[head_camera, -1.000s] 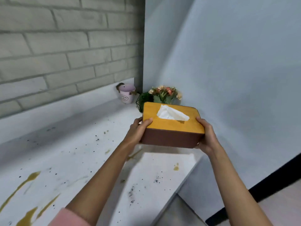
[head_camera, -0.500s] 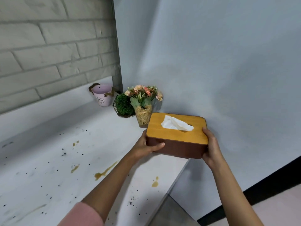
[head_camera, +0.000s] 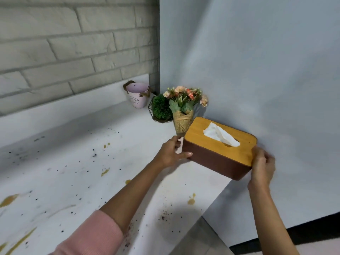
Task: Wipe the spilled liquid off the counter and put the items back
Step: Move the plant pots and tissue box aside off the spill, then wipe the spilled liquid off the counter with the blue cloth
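Observation:
A tissue box (head_camera: 217, 157) with a brown body and a yellow wooden lid sits at the right end of the white counter (head_camera: 73, 162), close to the pale wall. A white tissue (head_camera: 220, 134) sticks out of its slot. My left hand (head_camera: 171, 151) grips the box's left end, thumb along the front. My right hand (head_camera: 262, 166) holds the right end; its fingers look blurred. Yellow-brown liquid streaks (head_camera: 105, 171) and dark specks lie scattered over the counter, with more spill at the near left (head_camera: 9, 198) and a blot near the front edge (head_camera: 191, 200).
Behind the box stand a small bouquet in a woven cone (head_camera: 184, 109), a green plant ball in a wire frame (head_camera: 161, 108) and a pink bucket (head_camera: 138, 94) in the corner. A brick wall backs the counter. The counter's front edge drops to the floor (head_camera: 198, 242).
The box has moved right and down toward the counter's far right end beside the wall, carried by both hands. The view has shifted, showing more of the flowers.

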